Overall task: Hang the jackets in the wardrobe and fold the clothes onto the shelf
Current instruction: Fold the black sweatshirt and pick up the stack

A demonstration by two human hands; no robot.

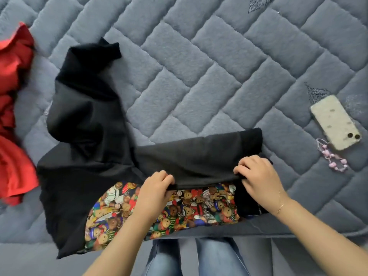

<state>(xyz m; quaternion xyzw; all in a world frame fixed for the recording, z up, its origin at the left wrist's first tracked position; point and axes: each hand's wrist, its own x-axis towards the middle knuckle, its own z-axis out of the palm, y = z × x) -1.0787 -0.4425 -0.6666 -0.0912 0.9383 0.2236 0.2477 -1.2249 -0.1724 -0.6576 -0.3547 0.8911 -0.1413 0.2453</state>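
Observation:
A black sweatshirt (87,120) with a colourful teddy-bear print (191,208) lies spread on the grey quilted bed (199,66). One sleeve stretches away to the upper left. Its other sleeve is folded across the body above the print. My left hand (157,188) pinches the lower edge of that folded black layer near the middle. My right hand (258,176) grips the same edge further right, close to the cuff. Both hands rest on the garment at the bed's near edge.
A red garment (14,116) lies bunched at the left edge of the bed. A phone in a pale case (334,122) with a pink bead strap (332,156) lies at the right. My legs in blue jeans (199,257) stand against the bed's front.

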